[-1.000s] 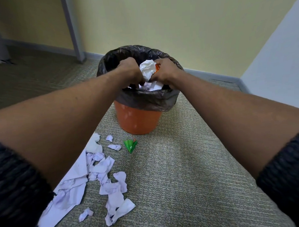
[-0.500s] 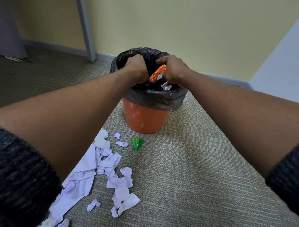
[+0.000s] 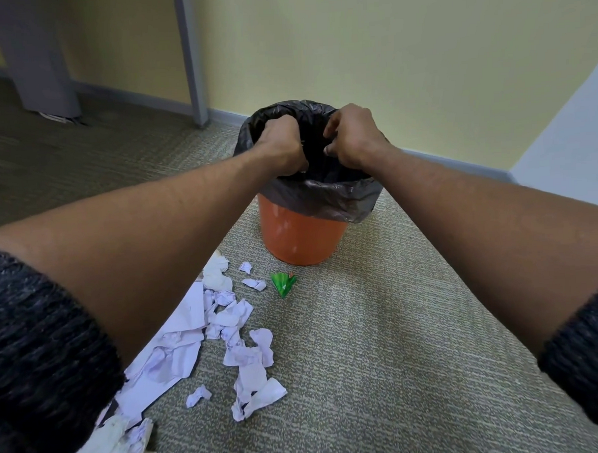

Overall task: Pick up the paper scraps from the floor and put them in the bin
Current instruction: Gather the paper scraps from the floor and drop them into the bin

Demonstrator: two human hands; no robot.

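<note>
Head view, crumpled paper scraps (image 3: pixel 227 335), orange bin (image 3: pixel 301 240), glossy liner (image 3: pixel 327 194)

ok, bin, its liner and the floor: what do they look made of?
Bin: looks like orange moulded plastic, smooth with a slight sheen.
Liner: thin black plastic film, glossy and wrinkled, folded over the rim.
Floor: short-pile carpet, matte grey-beige with a woven fleck.

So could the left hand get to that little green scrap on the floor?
Probably yes. The green scrap lies in the open on the carpet beside the bin, nothing covering it; the left hand would only need to leave the bin.
</note>
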